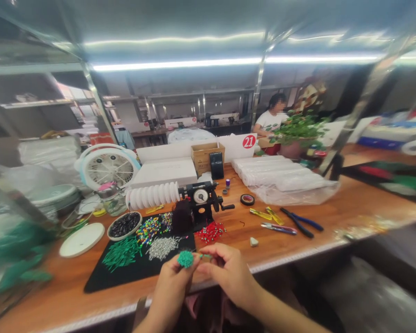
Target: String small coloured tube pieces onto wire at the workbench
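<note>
My left hand (173, 283) is closed on a round bunch of small teal pieces (185, 259) in front of the table's edge. My right hand (233, 273) pinches a thin green piece (205, 256) just right of the bunch, its fingertips close to my left thumb. Beyond the hands, a black mat (100, 278) bears green sticks (122, 254), silvery pieces (162, 248) and multicoloured beads (149, 230). Red pieces (211, 232) lie right of the mat, by a black crank device (201, 196) with a dial.
Pliers (300, 223), a craft knife (279, 228), black tape (247, 199) and a white block (253, 242) lie at right. Plastic-wrapped rolls (284, 178) are behind them. A bowl (125, 225), a lid (82, 240) and a fan (108, 167) stand left. A person (272, 119) sits beyond.
</note>
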`<move>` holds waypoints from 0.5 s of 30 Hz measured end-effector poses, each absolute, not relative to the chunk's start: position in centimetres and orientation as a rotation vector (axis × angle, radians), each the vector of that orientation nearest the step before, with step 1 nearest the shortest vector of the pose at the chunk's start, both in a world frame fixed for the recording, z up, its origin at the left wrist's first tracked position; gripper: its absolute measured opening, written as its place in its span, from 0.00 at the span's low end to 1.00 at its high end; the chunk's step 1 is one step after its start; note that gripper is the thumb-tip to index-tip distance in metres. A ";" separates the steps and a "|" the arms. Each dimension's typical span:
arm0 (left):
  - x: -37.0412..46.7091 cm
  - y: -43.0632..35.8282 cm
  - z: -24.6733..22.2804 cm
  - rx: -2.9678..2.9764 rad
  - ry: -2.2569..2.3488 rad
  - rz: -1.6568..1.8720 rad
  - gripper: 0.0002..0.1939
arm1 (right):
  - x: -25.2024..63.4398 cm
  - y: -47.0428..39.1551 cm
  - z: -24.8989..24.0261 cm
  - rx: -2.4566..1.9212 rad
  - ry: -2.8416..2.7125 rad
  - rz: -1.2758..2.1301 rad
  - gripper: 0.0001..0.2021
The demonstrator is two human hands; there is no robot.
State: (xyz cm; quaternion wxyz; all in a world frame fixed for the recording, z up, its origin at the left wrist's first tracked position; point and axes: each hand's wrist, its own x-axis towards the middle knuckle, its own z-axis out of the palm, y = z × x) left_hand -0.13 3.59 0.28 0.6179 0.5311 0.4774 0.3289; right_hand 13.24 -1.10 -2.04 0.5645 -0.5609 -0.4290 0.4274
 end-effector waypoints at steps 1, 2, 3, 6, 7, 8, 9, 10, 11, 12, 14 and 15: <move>-0.2 3.6 0.5 1.288 1.124 0.750 0.19 | 13.4 -1.2 -2.2 -1.341 -1.021 0.986 0.14; -0.3 3.7 0.7 1.362 1.144 0.745 0.19 | 13.5 -1.3 -2.2 -1.360 -1.042 0.956 0.14; -0.3 3.8 0.9 1.435 1.147 0.745 0.18 | 13.6 -1.4 -2.3 -1.374 -1.073 0.918 0.12; -0.5 4.1 1.5 1.657 1.130 0.728 0.13 | 14.0 -1.5 -2.1 -1.393 -1.192 0.798 0.10; -0.6 4.2 1.6 1.715 1.118 0.715 0.12 | 14.1 -1.6 -2.0 -1.389 -1.229 0.776 0.10; -0.8 4.4 1.7 1.761 1.106 0.702 0.11 | 14.3 -1.7 -1.9 -1.381 -1.260 0.768 0.11; -1.0 4.7 1.8 1.796 1.095 0.692 0.10 | 14.5 -1.7 -1.7 -1.374 -1.278 0.769 0.11; -1.3 4.9 1.8 1.818 1.092 0.697 0.10 | 14.9 -1.8 -1.6 -1.369 -1.284 0.776 0.11; -1.6 5.2 1.7 1.831 1.097 0.720 0.10 | 15.4 -2.0 -1.5 -1.366 -1.284 0.782 0.11; -2.0 5.5 1.7 1.838 1.109 0.746 0.10 | 16.0 -2.1 -1.4 -1.368 -1.283 0.779 0.11; -2.8 6.1 1.6 1.839 1.153 0.824 0.11 | 17.5 -2.4 -1.4 -1.390 -1.286 0.746 0.12; -3.2 6.4 1.6 1.838 1.182 0.869 0.12 | 18.4 -2.6 -1.4 -1.409 -1.288 0.721 0.12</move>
